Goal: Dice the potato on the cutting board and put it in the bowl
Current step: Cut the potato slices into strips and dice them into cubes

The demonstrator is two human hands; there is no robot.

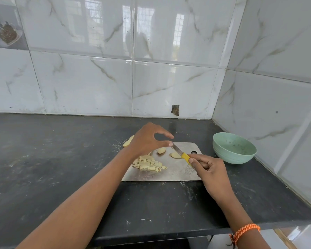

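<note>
Two potato slices (pixel 169 153) lie below left fingers (pixel 166 136) spread wide; right fingers (pixel 196 159) pinch knife (pixel 180 153).

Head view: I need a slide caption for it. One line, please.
Right hand grips knife over board; left hand hovers; dice piled, bowl beside.

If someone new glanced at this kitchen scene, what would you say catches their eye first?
Probably the yellow-handled knife, gripped by the right hand above the steel cutting board, with the left hand hovering open over its blade tip. Next, the pile of pale diced potato on the board's left side, then the mint-green bowl standing to its right on the dark counter.
</note>
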